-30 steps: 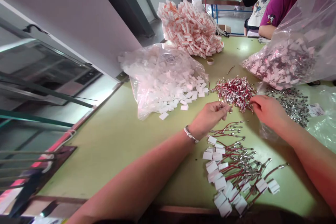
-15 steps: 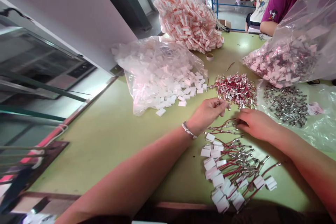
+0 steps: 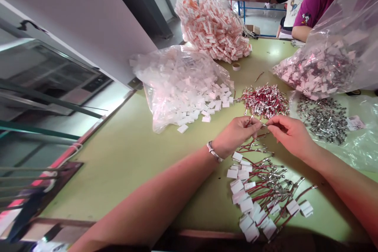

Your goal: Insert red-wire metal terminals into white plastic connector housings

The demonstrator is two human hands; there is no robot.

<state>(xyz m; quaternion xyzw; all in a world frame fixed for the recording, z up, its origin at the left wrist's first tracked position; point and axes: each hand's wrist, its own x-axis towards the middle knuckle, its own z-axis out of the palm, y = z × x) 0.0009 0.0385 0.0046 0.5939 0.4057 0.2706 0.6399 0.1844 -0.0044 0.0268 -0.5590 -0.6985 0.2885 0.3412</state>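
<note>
My left hand (image 3: pixel 236 134) and my right hand (image 3: pixel 288 132) meet fingertip to fingertip over the green table (image 3: pixel 132 165). Both are pinched on a small red wire piece with metal ends (image 3: pixel 264 125). Just beyond them lies a pile of loose red wires with silver terminals (image 3: pixel 265 100). Below my hands lies a heap of red wires fitted with white housings (image 3: pixel 260 193).
An open clear bag of white plastic housings (image 3: pixel 183 86) lies to the left, a tall pile of pink-white parts (image 3: pixel 212 27) behind it. Right: a bag of mixed parts (image 3: pixel 321 67) and grey metal pieces on plastic (image 3: pixel 323 116). Another person in purple (image 3: pixel 315 0) sits far right.
My right hand came off the wire pile, dipped to the wires on the table, then rose to meet my left hand. The left hand stayed nearly in place.
</note>
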